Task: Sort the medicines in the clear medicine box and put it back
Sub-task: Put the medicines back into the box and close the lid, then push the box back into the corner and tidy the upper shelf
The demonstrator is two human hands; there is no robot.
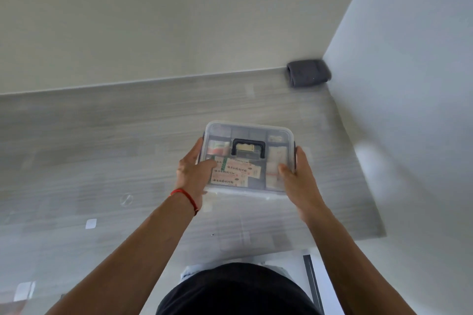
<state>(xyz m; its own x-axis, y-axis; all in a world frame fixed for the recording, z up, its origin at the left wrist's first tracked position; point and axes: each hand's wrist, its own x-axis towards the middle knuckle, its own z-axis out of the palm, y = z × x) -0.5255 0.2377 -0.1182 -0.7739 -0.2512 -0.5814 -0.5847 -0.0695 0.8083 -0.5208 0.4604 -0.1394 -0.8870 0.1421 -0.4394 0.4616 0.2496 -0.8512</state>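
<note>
You hold the clear plastic medicine box with its lid on (249, 158) between both hands, over the grey wood-grain surface (102, 140); blur keeps you from telling whether its base touches the surface or sits just above it. Your left hand (190, 174) grips the box's left side: the thumb lies over the lid near the front-left corner, and the fingers curl round the side wall. Your right hand (298, 176) grips the box's right side in the same way, thumb on top of the lid near the right edge, fingers wrapped down the wall beside the dark side latch (295, 158).

On top of the box, at the middle of the lid, a black folding handle (248, 148) lies flat. Through the lid, in front of the handle, you see white and pink medicine cartons with a green stripe (234, 171). Left of the handle lies a small red and white packet (217, 148), and right of it white wrapped items (275, 163).

A thin red string bracelet (185, 198) circles your left wrist, just behind the box's left corner. Well behind the box and to its right, a folded dark grey cloth (308, 73) rests in the corner where the surface meets the pale walls (179, 20).
</note>
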